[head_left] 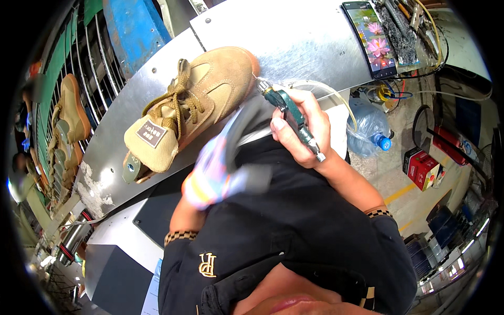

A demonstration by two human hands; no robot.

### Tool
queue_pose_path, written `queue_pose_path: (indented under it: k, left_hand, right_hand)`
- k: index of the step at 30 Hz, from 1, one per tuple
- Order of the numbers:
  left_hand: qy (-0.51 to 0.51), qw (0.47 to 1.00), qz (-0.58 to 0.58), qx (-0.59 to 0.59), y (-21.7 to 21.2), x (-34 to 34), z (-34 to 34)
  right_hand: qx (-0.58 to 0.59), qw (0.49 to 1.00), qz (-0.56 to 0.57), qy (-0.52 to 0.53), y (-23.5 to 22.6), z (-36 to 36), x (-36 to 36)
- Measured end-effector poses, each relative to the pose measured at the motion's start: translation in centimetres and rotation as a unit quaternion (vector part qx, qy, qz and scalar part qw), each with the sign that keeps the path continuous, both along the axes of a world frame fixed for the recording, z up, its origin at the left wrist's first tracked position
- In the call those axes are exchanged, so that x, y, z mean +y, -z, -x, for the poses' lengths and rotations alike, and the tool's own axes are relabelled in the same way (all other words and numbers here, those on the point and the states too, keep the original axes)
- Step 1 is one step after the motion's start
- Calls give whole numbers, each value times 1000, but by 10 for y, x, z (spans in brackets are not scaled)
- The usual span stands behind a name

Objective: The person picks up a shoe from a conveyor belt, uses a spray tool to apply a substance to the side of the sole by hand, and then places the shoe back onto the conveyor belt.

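Observation:
A tan lace-up shoe [210,86] with brown laces lies on the metal tabletop, its toe toward the far right. A green metal plate with a hole [131,168] sticks out at its heel end. My right hand [310,126] is closed around a green dispensing gun [291,113] with a thin needle tip. That tip is beside the shoe's toe; whether it touches I cannot tell. My left hand [215,168], in a light glove with dark grey fingers, is just below the shoe, blurred by motion. Its thumb and fingers look spread, with nothing seen between them.
The shiny metal tabletop [310,47] bears a phone [373,39] at the far right, near several tools. A clear hose [336,94] curves over the table edge. On the right are a plastic water bottle [367,126] and a red box [421,168]. More shoes [73,107] hang along a rack at left.

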State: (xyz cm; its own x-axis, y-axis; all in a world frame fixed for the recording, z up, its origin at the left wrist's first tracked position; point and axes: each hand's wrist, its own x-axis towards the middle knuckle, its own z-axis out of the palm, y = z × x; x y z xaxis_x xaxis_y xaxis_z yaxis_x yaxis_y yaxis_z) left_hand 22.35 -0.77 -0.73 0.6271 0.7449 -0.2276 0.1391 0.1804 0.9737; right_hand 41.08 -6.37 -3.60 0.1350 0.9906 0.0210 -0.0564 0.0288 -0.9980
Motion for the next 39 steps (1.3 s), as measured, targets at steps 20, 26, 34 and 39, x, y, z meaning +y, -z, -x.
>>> queue_pose_path:
  k: [20,26,34,39]
  left_hand:
    - [-348,886,-208,227,-58,-62,23]
    - [-294,868,-376,136,-17,82,53]
    - [-105,896,-387,192,-22,429,-243]
    - [-126,714,-632,275,35,527,-252]
  right_hand:
    - [114,979,28,-167,-7,-7,27]
    - [120,989,-78,-45,3,-69,53]
    - [145,988,-59,18,10,-65,63]
    - [94,993,-63,38,11,-64,69]
